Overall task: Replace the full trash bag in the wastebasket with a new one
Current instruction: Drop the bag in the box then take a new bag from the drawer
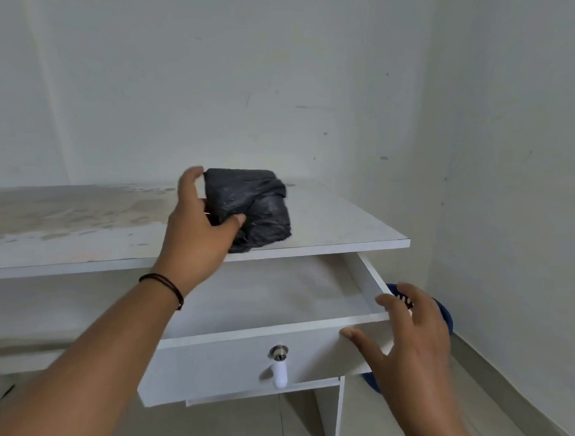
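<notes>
Folded trash bag (251, 208) sits on the desk (329, 222), gripped by left hand (199, 226); right hand (413, 337) spread.

Black folded trash bag (251, 206) on a white desk (329, 222) with brownish stains — white drawer (226, 362), blue wastebasket (443, 313) — thin black wristband (165, 285)

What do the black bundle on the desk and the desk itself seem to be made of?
The black bundle, gripped by the left hand, looks like thin plastic film: creased, slightly shiny folds. The desk looks like white laminated board, probably chipboard: flat matt panels with square edges; its top is stained.
</notes>
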